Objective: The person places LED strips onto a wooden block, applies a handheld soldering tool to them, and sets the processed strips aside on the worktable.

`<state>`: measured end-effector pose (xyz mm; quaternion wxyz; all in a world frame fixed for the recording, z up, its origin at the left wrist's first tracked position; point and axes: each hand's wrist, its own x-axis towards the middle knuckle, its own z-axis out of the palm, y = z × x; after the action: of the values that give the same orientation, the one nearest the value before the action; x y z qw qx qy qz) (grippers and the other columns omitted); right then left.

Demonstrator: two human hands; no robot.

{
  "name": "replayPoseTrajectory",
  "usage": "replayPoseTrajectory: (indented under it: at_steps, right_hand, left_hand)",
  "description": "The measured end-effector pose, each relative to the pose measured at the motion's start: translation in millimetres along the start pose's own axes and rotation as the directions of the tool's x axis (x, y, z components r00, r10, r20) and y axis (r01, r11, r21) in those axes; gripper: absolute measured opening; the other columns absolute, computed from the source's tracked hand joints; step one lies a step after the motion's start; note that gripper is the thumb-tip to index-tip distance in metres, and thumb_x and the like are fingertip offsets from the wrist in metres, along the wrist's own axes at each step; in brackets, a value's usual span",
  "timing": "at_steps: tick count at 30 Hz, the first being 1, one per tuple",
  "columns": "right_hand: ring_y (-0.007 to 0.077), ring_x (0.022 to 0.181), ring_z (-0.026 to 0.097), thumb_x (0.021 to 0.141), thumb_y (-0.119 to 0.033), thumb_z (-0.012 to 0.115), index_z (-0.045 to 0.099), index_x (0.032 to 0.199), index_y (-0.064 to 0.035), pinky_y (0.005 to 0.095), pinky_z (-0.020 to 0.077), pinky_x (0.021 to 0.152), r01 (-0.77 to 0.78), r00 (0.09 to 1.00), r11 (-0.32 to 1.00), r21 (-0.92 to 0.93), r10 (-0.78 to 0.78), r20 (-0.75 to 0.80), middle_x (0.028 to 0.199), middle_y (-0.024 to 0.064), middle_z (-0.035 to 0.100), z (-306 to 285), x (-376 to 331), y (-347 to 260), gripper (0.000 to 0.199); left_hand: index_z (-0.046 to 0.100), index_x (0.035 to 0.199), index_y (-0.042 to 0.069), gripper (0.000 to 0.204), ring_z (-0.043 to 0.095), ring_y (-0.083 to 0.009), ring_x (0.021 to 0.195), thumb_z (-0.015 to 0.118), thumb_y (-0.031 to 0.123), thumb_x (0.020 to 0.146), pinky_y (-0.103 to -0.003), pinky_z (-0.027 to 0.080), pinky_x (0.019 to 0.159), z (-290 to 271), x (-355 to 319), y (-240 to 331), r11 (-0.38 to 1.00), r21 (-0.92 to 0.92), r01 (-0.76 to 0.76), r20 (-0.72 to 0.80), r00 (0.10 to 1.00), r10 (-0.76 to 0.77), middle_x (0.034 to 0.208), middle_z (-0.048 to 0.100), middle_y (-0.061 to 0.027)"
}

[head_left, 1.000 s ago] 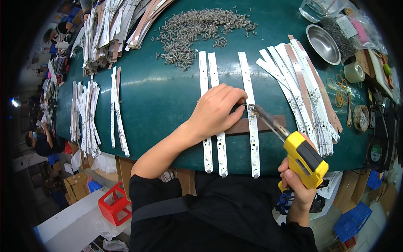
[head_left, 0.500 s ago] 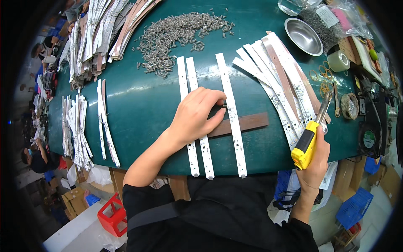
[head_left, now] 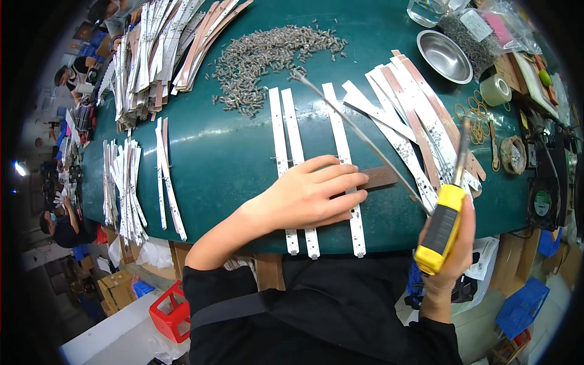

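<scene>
Three white LED circuit strips stand side by side: a left one [head_left: 277, 125], a middle one [head_left: 293, 131] and a right one [head_left: 336, 125]. They cross a brown bar [head_left: 380, 177]. My left hand [head_left: 310, 194] lies over them, fingers stretched out and slightly spread, fingertips at the right strip and the bar. My right hand [head_left: 457, 255] is closed round a yellow-and-black soldering gun [head_left: 443, 228], its metal tip pointing away from me. A long thin strip [head_left: 359, 134], seen edge-on, slants across to near my right hand; whether that hand holds it I cannot tell.
Small metal parts [head_left: 267, 58] are heaped at the back. More strips fan out in a right-hand pile [head_left: 420, 115]; others lie in stacks [head_left: 152, 55] at the left. A steel bowl [head_left: 444, 56], rubber bands [head_left: 480, 109] and a fan [head_left: 540, 204] line the right side.
My left hand has moved down and right, its pinch now spread out flat. The soldering gun has been lowered and turned more upright. A slanting thin strip has appeared by the right pile.
</scene>
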<state>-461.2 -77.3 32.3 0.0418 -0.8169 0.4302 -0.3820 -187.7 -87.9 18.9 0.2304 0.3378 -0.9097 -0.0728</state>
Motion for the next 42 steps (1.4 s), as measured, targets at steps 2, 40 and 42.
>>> replayPoseTrajectory:
  at_steps: [2,40,42]
  right_hand:
    - [0.0313,0.106,0.064,0.081,0.003,0.071,0.041,0.138,0.0061,0.0359,0.0515,0.091,-0.024,0.998,0.998,0.050,0.021,0.065,0.126,0.0220,0.058,7.1,3.4,-8.1,0.065]
    - [0.0230,0.108,0.049,0.086,-0.016,0.062,0.035,0.136,-0.0046,0.0692,0.0245,0.110,-0.224,0.864,-0.632,0.742,0.223,0.451,0.112,0.0092,0.051,78.2,12.8,31.6,0.058]
    - [0.0231,0.107,0.049,0.086,-0.015,0.062,0.034,0.137,-0.0055,0.0688,0.0243,0.110,-0.223,0.849,-0.644,0.731,0.241,0.471,0.112,0.0089,0.051,79.0,9.5,34.4,0.059]
  left_hand:
    - [0.065,0.107,0.008,0.030,0.061,-0.0248,0.107,0.073,0.020,0.080,-0.038,0.050,0.090,3.2,-7.0,-1.2,1.000,-0.004,0.025,0.027,0.999,-0.025,0.115,0.062,-0.0074]
    - [0.030,0.143,0.003,0.069,0.059,-0.0132,0.084,0.064,-0.004,0.083,-0.026,0.053,0.074,-5.6,-68.6,26.4,0.303,-0.731,0.611,-0.217,0.212,-0.953,0.101,0.052,-0.0088]
    - [0.037,0.138,-0.002,0.060,0.061,-0.0130,0.087,0.065,-0.003,0.086,-0.025,0.056,0.071,-23.7,-86.5,23.0,0.317,-0.805,0.501,-0.287,0.140,-0.948,0.102,0.052,-0.0083]
